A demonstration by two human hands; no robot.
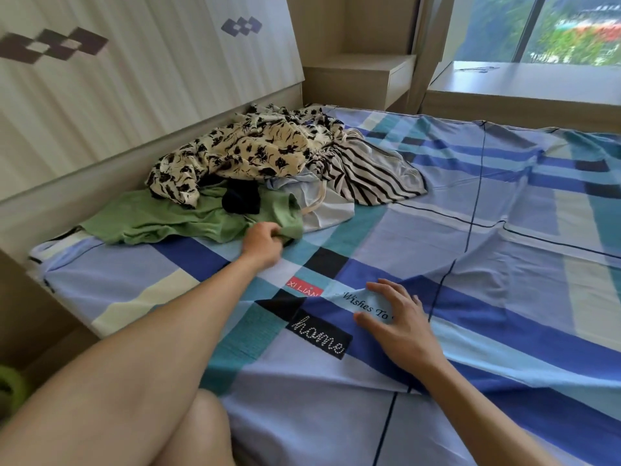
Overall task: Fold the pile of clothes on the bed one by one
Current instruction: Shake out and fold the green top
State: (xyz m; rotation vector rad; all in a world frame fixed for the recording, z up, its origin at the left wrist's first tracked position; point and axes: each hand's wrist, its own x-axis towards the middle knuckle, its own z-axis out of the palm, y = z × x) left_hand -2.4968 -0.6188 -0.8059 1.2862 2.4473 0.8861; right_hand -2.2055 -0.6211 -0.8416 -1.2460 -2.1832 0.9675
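So the pile [268, 163] was sitting at the far left side of the bed [504, 230], pushed right up against the headboard [134, 95]. Pretty messy heap, nothing folded. On top was a cream floral piece [242, 149] with black blotchy flowers, all crumpled. To its right a black-and-white striped piece [369, 173] spilled out onto the sheet [437, 381], stripes fanning toward the middle of the bed. Under those was a small black item [240, 198] and a pale piece [329, 210] with a cream strap or cord looping off it.

The bottom layer was a green top [161, 220], spread out flatter than the rest. Its long axis ran along the headboard, left to right, with the near right corner poking out toward the camera. The whole pile stretched the same way, from the near left corner of the bed up toward the shelf [363, 75] at the far end.

The left hand [262, 243] was clenched around that green corner, fingers curled into the fabric. The right hand [400, 321] was relaxed, fingers spread flat on the plaid sheet near the printed lettering, grasping nothing, well apart from the pile. A window [554, 28] was off to the far right.
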